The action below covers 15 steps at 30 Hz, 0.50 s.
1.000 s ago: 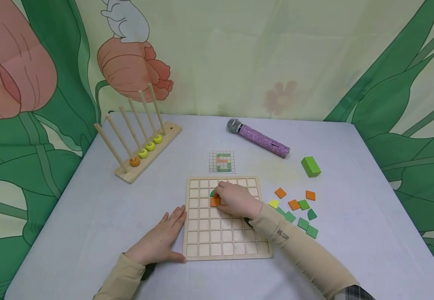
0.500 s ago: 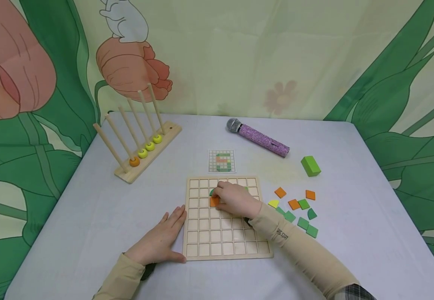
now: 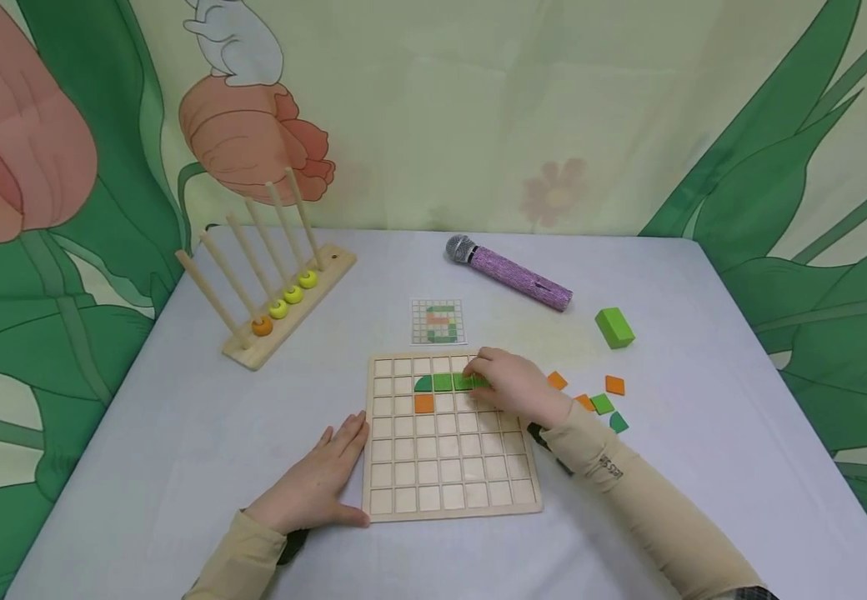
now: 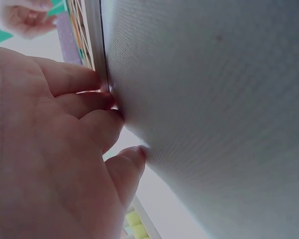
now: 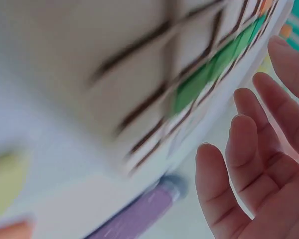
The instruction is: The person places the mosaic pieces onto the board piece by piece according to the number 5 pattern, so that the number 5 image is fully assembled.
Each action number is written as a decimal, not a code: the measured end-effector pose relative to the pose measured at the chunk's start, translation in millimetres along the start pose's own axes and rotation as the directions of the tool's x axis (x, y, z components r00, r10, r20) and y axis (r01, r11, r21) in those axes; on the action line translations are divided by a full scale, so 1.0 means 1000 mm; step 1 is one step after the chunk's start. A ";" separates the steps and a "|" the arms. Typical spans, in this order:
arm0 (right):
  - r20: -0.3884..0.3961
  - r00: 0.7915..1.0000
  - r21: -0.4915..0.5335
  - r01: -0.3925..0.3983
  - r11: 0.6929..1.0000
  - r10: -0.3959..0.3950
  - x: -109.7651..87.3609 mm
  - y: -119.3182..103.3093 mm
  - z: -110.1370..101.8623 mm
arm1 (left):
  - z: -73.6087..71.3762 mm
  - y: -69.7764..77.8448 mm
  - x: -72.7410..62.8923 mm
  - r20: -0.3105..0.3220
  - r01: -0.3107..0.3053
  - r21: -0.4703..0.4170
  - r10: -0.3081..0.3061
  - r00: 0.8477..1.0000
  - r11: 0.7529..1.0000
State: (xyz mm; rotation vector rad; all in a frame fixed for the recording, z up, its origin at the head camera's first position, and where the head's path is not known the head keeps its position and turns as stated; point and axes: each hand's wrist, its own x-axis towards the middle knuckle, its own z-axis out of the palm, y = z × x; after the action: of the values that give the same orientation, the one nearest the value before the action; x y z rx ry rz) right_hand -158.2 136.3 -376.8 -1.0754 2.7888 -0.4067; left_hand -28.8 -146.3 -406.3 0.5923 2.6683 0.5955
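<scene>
A wooden grid board (image 3: 448, 472) lies on the table. My left hand (image 3: 312, 487) rests on the cloth with fingers and thumb spread, fingertips against the board's left edge. Over the board's upper right is my right hand (image 3: 518, 388), palm down, covering the end of a row of tiles. That row begins with a dark green rounded tile (image 3: 423, 384) and continues with green square tiles (image 3: 443, 382). Below the rounded one sits an orange square tile (image 3: 423, 404). In the right wrist view, the right hand's fingers (image 5: 241, 144) bend loosely with nothing between them.
Loose orange tiles (image 3: 615, 385) and green tiles (image 3: 602, 404) lie right of the board, partly behind the sleeve. A small pattern card (image 3: 437, 322), a purple microphone (image 3: 521, 278) and a green block (image 3: 614, 327) lie beyond. A peg stand (image 3: 255, 357) with beads stands back left.
My right hand has moved right from beside the orange tile, uncovering green squares in the row. The left hand stays at the board's edge. The head view has shifted slightly.
</scene>
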 end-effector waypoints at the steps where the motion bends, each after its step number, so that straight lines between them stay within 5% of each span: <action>1: -0.005 1.000 -0.001 -0.022 1.000 0.022 -0.003 0.006 -0.002 | 0.000 0.000 0.000 -0.001 0.002 -0.001 -0.002 1.000 1.000; 15: -0.033 0.952 -0.038 -0.306 0.951 0.305 -0.058 0.078 -0.013 | 0.001 -0.001 0.000 -0.037 -0.050 -0.005 0.050 0.998 0.999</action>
State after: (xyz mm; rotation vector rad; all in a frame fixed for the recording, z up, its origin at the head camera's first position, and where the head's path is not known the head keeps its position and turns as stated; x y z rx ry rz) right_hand -168.2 233.2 -385.8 -0.6290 2.9322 -0.3267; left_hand -28.7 -147.0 -408.0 0.6545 2.6917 0.6344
